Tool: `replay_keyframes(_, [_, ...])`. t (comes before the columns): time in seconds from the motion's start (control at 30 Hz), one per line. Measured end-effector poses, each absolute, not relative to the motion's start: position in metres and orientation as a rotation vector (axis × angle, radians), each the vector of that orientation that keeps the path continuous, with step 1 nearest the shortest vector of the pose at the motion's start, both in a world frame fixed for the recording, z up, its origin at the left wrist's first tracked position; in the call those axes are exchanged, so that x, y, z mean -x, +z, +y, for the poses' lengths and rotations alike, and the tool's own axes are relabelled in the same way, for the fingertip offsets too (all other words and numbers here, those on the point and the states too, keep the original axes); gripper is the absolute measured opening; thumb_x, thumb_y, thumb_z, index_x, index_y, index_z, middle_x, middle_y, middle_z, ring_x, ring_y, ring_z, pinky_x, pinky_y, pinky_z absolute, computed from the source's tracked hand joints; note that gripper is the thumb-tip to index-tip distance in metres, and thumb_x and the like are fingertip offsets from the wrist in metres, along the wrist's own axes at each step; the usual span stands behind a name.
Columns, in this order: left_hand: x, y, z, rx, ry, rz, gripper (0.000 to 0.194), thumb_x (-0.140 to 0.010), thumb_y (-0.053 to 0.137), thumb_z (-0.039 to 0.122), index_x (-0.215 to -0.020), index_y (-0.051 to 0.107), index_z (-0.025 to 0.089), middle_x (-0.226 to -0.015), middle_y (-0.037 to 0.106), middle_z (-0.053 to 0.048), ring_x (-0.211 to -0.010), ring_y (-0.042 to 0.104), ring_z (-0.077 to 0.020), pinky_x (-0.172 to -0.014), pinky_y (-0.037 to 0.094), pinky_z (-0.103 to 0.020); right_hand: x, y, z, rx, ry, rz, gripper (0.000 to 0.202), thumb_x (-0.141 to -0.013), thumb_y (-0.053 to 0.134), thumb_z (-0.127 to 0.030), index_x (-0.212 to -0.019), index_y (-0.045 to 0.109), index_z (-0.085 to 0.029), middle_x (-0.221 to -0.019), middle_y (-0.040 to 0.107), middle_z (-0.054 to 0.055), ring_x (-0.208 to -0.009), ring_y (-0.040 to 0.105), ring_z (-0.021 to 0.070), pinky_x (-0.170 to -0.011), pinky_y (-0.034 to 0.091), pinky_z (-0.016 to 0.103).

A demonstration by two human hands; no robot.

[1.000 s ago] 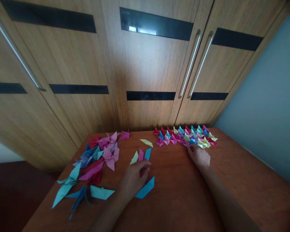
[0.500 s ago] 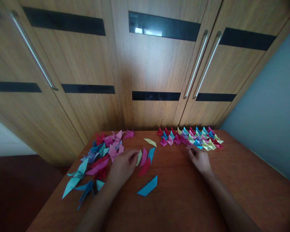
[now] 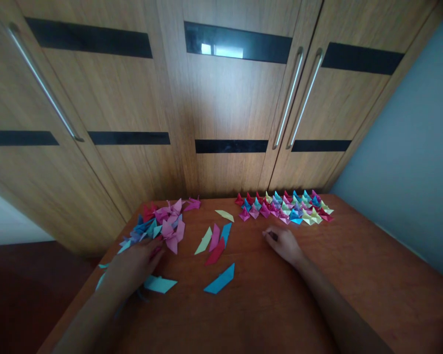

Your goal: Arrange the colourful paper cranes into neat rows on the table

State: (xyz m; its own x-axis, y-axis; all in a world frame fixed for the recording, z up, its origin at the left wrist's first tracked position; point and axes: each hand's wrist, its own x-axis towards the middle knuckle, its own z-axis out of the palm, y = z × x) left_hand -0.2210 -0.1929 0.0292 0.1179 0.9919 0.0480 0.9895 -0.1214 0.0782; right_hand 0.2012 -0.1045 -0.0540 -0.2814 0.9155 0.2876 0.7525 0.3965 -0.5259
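My left hand (image 3: pixel 140 260) is over the left-hand pile of folded paper cranes, its fingers curled round a pinkish-red paper crane (image 3: pixel 156 252) that is mostly hidden. Just beyond its fingertips are pink paper cranes (image 3: pixel 173 231), and blue ones (image 3: pixel 144 227) lie behind the hand. A pale turquoise folded paper piece (image 3: pixel 160 283) sticks out near the wrist. On the bare tabletop, my right hand (image 3: pixel 283 244) rests with fingers curled in; nothing shows in them. It is just in front of several rows of small pointed folded paper pieces (image 3: pixel 265 210) in many colours.
Between my hands lie flat folded paper strips: pale yellow-green (image 3: pixel 204 241), pink (image 3: pixel 214 237), red (image 3: pixel 216 251), blue (image 3: pixel 220 280) and a yellow one (image 3: pixel 225 215) farther back. The brown table (image 3: pixel 258 305) meets a wooden wardrobe (image 3: pixel 229 98) behind; a wall (image 3: pixel 398 147) stands at right.
My left hand has moved left, from beside the pale yellow-green strip to the crane pile. My right hand has drawn back from the rows of small pieces. The view has shifted slightly.
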Motion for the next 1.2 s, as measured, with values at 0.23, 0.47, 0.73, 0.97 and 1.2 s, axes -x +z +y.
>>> replay_keyframes(0.23, [0.217,0.027,-0.193,-2.301,0.192,1.961,0.025,-0.087,0.040,0.025,-0.090,0.065,0.023,-0.096,0.068,-0.007,-0.087,0.063,-0.0236,-0.074,0.044,-0.033,-0.201,-0.055,-0.105,1.434,0.402,-2.075,0.034,-0.088,0.041,-0.043,-0.075,0.062,-0.021,-0.062,0.060,0.001,-0.057,0.054,0.0152,-0.057,0.039,0.025])
replay_keyframes(0.47, [0.212,0.030,-0.191,-2.337,0.267,1.962,0.026,-0.085,0.040,0.023,-0.088,0.066,0.022,-0.089,0.069,-0.006,-0.082,0.063,-0.0221,-0.073,0.044,-0.031,-0.201,-0.054,-0.105,1.412,0.396,-2.081,0.032,-0.088,0.042,-0.042,-0.075,0.063,-0.021,-0.062,0.061,0.000,-0.057,0.055,0.0152,-0.057,0.039,0.024])
replay_keyframes(0.73, [0.172,0.028,-0.179,-2.167,0.453,1.969,0.023,-0.082,0.044,0.027,-0.088,0.066,0.022,-0.080,0.072,-0.002,-0.074,0.066,-0.0192,-0.064,0.042,-0.025,-0.200,-0.051,-0.107,1.410,0.391,-2.094,0.030,-0.088,0.043,-0.039,-0.074,0.061,-0.021,-0.062,0.059,-0.001,-0.057,0.054,0.0143,-0.056,0.038,0.024])
replay_keyframes(0.97, [0.138,0.019,-0.170,-2.107,0.537,1.771,0.022,-0.084,0.043,0.023,-0.082,0.065,0.020,-0.077,0.070,-0.002,-0.073,0.064,-0.0168,-0.066,0.041,-0.024,-0.200,-0.052,-0.107,1.413,0.416,-2.096,0.031,-0.088,0.041,-0.040,-0.077,0.063,-0.021,-0.065,0.062,0.001,-0.059,0.055,0.0153,-0.058,0.040,0.025])
replay_keyframes(1.2, [0.141,0.028,-0.199,-2.126,0.462,1.902,0.026,-0.087,0.044,0.035,-0.094,0.065,0.020,-0.092,0.069,-0.006,-0.083,0.064,-0.0213,-0.073,0.044,-0.030,-0.202,-0.055,-0.103,1.429,0.408,-2.121,0.029,-0.088,0.043,-0.040,-0.077,0.063,-0.021,-0.067,0.064,0.002,-0.059,0.056,0.0159,-0.059,0.039,0.026])
